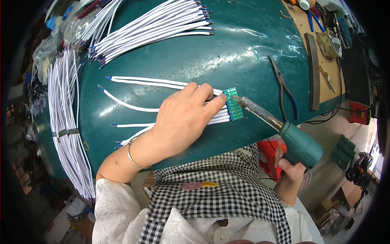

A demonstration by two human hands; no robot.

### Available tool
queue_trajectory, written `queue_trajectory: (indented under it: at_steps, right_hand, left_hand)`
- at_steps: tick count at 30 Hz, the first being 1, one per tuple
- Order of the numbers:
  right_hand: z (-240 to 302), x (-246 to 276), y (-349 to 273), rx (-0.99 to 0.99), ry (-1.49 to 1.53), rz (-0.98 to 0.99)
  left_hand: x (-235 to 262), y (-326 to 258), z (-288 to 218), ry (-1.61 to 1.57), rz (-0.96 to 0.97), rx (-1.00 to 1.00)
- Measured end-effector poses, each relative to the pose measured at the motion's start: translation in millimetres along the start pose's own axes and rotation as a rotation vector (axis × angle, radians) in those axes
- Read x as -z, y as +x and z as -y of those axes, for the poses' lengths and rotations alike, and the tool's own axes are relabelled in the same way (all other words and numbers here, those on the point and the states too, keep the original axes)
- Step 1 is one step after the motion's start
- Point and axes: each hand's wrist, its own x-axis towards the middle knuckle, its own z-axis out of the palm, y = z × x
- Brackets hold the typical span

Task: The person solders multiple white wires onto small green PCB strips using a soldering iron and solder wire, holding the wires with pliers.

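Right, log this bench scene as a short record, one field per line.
Left hand: left hand over several white cables, beside the circuit board
Right hand: right hand gripping the green handle of a soldering iron
Iron tip: at the circuit board; contact unclear
Tool lying by: pliers, right of the board
Cable stock: loose pile at the far side; banded bundle at left
Surface: green tabletop

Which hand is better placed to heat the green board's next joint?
Likely the right hand: it holds the soldering iron, tip at the green board; the left hand is over the white wires.
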Motion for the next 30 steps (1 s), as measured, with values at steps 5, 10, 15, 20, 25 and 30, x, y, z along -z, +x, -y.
queue_trajectory:
  at_steps: [5, 10, 15, 20, 25, 30]
  right_hand:
    - [-6.5, 2.2, 0.5, 0.04, -0.055, 0.008]
    - [-2.6, -3.5, 9.1, 0.064, -0.099, -0.022]
    - [-4.6, 2.7, 5.1, 0.025, -0.184, 0.002]
    - [-4.0, 1.3, 8.7, 0.007, -0.162, 0.024]
    - [-3.1, 2.1, 8.4, 0.019, -0.186, 0.036]
    - [-0.8, 1.0, 8.1, 0.02, -0.207, 0.031]
  left_hand:
    - [0.0, 0.9, 0.3, -0.021, -0.019, -0.036]
    - [-5.1, 3.3, 2.9, -0.038, -0.06, -0.065]
    - [-5.5, 4.3, 1.8, -0.054, -0.068, -0.058]
    - [-5.5, 4.3, 0.7, -0.014, -0.078, -0.084]
    - [-4.7, 5.8, -3.8, 0.058, -0.077, -0.112]
    - [-4.9, 5.1, -6.3, 0.122, -0.057, -0.126]
